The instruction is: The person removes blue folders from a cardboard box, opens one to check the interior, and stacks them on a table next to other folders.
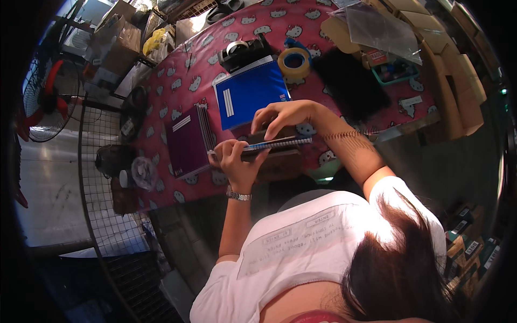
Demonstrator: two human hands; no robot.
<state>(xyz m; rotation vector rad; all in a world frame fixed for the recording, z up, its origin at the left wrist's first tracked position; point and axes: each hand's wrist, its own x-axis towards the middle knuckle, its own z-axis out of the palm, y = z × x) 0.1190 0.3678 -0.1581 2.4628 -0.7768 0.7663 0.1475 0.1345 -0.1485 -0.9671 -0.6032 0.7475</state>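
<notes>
My left hand (237,161) is closed round the left end of a notebook (280,143), which is tilted so its spiral-bound edge faces me. The fingers of my right hand (284,116) bend down onto the same notebook from above, near its middle. A loose dark wire coil (344,134) stretches from about the notebook's right end across my right forearm. Just beyond my hands lies a blue notebook (253,91). To the left is a stack of purple notebooks (188,140). A brown block-like thing (283,164) sits under the held notebook, partly hidden.
Pink patterned cloth (177,81) covers the table. At its far side stand a black tape dispenser (245,51), a tape roll (294,63), a black furry-looking mat (350,83) and a green basket (396,72). Cardboard boxes (452,91) crowd the right; a fan (51,99) stands left.
</notes>
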